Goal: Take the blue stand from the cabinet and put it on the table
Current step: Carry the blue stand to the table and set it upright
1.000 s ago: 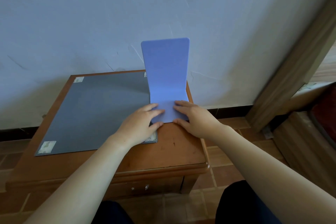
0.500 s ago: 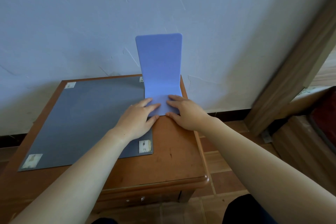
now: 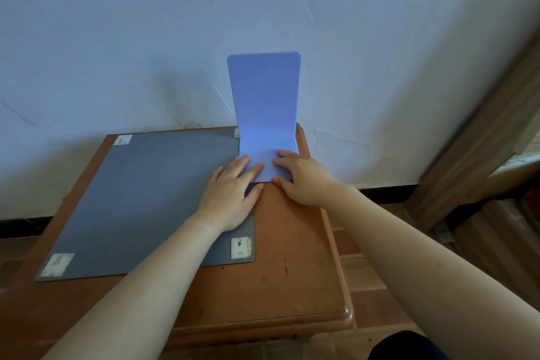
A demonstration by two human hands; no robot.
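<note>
The blue stand (image 3: 264,96), an L-shaped sheet, stands upright at the back right corner of the wooden table (image 3: 286,272), its tall back close to the wall. Its flat base lies on the tabletop and partly over the grey mat (image 3: 146,199). My left hand (image 3: 230,196) presses its fingers on the left of the base, thumb at the front edge. My right hand (image 3: 304,178) holds the right of the base the same way.
The pale blue wall (image 3: 263,9) rises right behind the table. The grey mat, taped at its corners, covers the table's left and middle. A wooden door frame (image 3: 482,140) and wooden boards stand to the right, above a tiled floor.
Both hands have slid the stand away from me, toward the wall, to the table's back edge. My view has risen and shifted, and more of the table's front shows.
</note>
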